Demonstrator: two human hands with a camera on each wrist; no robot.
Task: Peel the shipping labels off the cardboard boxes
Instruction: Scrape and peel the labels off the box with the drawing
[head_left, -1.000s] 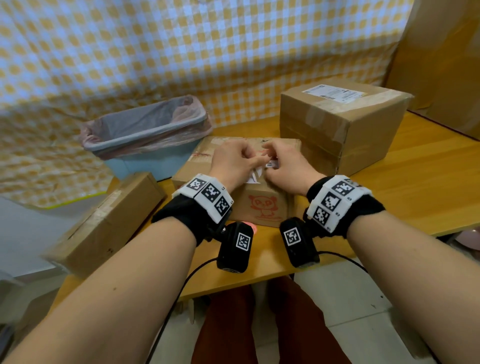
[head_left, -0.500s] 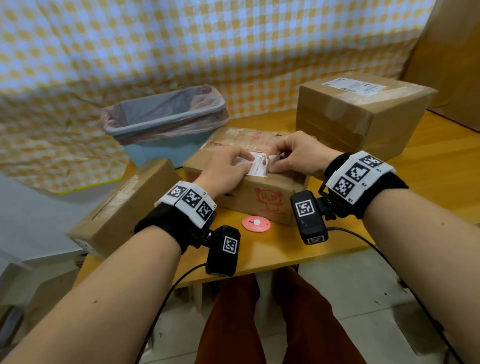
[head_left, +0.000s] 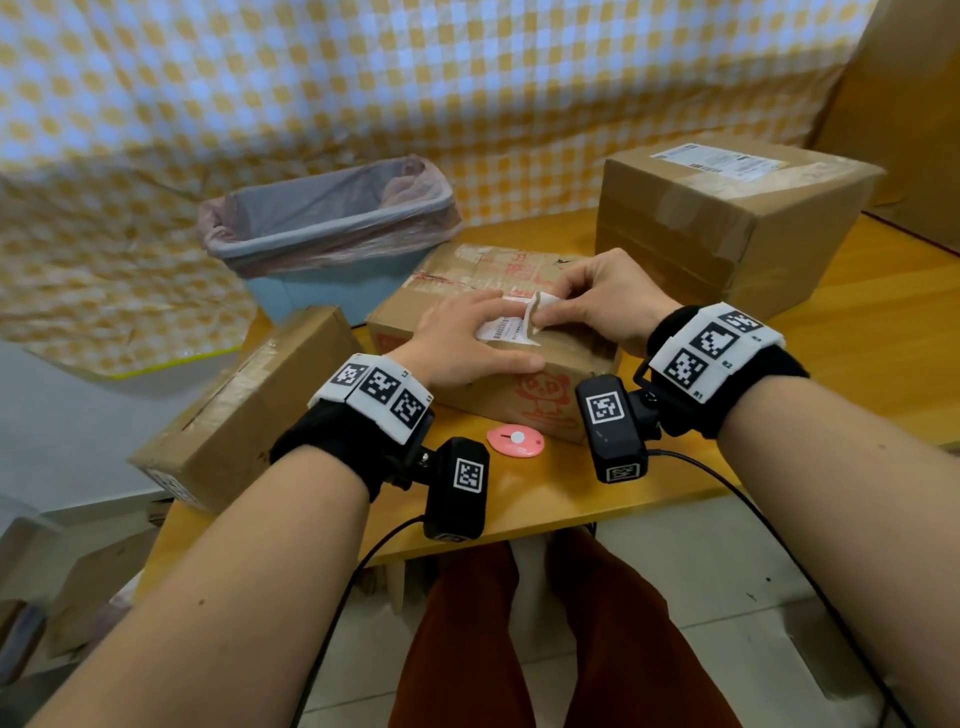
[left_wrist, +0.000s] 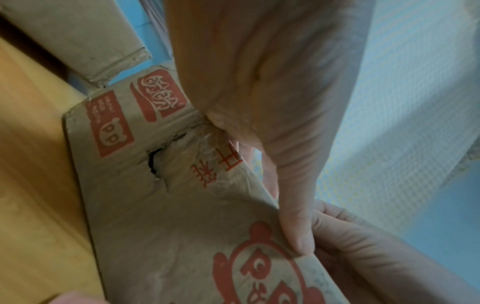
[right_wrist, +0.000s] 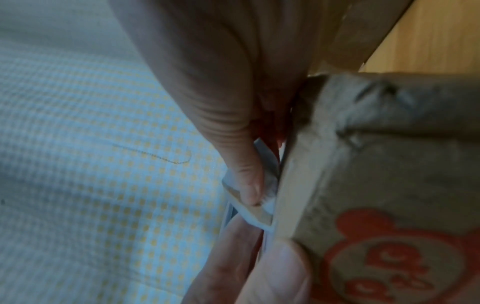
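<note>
The middle cardboard box (head_left: 524, 400) with a red panda print lies on the table in front of me. Its white shipping label (head_left: 506, 330) sits on the top near the front edge. My right hand (head_left: 540, 314) pinches the label's right edge between thumb and fingers, and that edge curls up off the cardboard. In the right wrist view the thumb presses the lifted label (right_wrist: 259, 214) beside the box (right_wrist: 376, 164). My left hand (head_left: 493, 332) lies flat on the box top, fingers straight, on the label's left part. Its thumb (left_wrist: 296, 226) runs along the box's front edge (left_wrist: 168, 205).
A bigger box (head_left: 727, 234) with its own label (head_left: 717, 161) stands at the back right. A long box (head_left: 249, 405) overhangs the table's left edge. A lined blue bin (head_left: 327, 228) stands behind. A small pink tool (head_left: 515, 440) lies on the wooden table (head_left: 857, 338).
Both hands were picking at the label's corner. My left hand has since flattened onto the box, and my right hand has lifted the label's right edge so it curls up.
</note>
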